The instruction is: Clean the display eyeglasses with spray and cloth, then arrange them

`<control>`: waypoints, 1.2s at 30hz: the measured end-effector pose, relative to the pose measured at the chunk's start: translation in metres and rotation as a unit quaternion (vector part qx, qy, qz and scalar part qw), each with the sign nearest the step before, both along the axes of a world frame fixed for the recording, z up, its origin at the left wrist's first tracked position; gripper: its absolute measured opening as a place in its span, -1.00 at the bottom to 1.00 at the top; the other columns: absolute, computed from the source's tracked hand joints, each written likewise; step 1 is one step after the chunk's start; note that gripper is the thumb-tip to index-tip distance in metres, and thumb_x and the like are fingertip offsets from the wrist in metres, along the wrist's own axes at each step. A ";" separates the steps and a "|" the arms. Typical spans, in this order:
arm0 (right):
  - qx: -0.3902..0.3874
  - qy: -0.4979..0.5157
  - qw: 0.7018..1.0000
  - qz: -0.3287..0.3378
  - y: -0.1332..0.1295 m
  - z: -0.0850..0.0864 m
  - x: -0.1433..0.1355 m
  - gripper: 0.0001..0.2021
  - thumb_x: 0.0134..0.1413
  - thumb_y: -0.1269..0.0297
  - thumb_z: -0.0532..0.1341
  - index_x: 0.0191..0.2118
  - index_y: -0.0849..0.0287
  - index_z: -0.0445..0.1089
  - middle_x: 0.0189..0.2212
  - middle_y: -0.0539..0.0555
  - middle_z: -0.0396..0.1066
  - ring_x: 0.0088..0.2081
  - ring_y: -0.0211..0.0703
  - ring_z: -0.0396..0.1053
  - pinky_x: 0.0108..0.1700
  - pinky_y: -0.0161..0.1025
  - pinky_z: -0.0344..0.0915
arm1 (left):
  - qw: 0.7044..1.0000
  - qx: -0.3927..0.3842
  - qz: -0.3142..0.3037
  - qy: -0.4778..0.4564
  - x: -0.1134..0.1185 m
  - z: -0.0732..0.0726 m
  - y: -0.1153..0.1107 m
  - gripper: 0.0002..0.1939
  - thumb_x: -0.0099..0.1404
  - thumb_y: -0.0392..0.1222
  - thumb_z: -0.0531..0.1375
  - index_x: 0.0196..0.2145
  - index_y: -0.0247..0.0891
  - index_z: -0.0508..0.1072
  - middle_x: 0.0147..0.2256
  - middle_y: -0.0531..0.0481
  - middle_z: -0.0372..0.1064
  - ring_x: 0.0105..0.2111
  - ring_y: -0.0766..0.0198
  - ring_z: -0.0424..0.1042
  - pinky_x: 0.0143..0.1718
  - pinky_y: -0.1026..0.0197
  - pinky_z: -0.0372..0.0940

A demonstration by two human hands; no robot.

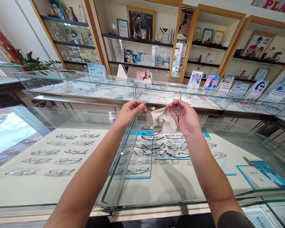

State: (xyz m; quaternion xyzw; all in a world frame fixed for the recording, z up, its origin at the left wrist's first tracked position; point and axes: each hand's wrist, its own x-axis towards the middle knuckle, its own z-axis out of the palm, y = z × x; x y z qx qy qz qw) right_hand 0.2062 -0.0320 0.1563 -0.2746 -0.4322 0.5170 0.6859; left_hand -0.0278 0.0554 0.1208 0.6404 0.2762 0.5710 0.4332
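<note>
Behind the glass display case (161, 190) in front of us, we see wooden wall shelving (142, 40) lined with framed pictures and ornaments. Between that shelving and the display case runs a long glass counter (78, 98), with advertising cards (196, 79) along its top. Directly left of the display case, we have a second showcase (26, 190), where clear and dark spectacle frames (76, 151) lie in rows. Inside the display case, dark-rimmed frames (154, 146) sit in close rows, with a blue-edged printed sign (261, 177) toward its right end.

We hold both hands above the rear of the display case. Our right hand (186, 117), palm facing us, is closed with a light pinch of thumb and fingers on the eyeglasses; a cream cloth (165, 120) hangs at those same fingers. Our left hand (133, 110), over the display case's rear left corner, is loosely curled, thumb close to the fingers, and we see nothing in it. A white spray bottle (111, 118) stands near that same corner. The thin-rimmed eyeglasses (175, 110) are above the display case's rear edge, turned so that one lens sits over the other.
</note>
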 end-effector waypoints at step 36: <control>-0.014 -0.203 0.966 0.158 0.005 -0.022 -0.025 -0.71 0.15 -0.04 0.41 -0.33 0.10 0.64 -0.28 0.06 0.64 -0.20 -0.17 0.54 -0.05 -0.20 0.41 | 0.990 -0.137 -0.023 0.007 0.003 0.030 -0.038 -0.58 0.17 0.13 0.46 -0.39 -0.18 0.39 -0.57 0.16 0.15 -0.56 0.37 0.14 -0.49 0.26 0.11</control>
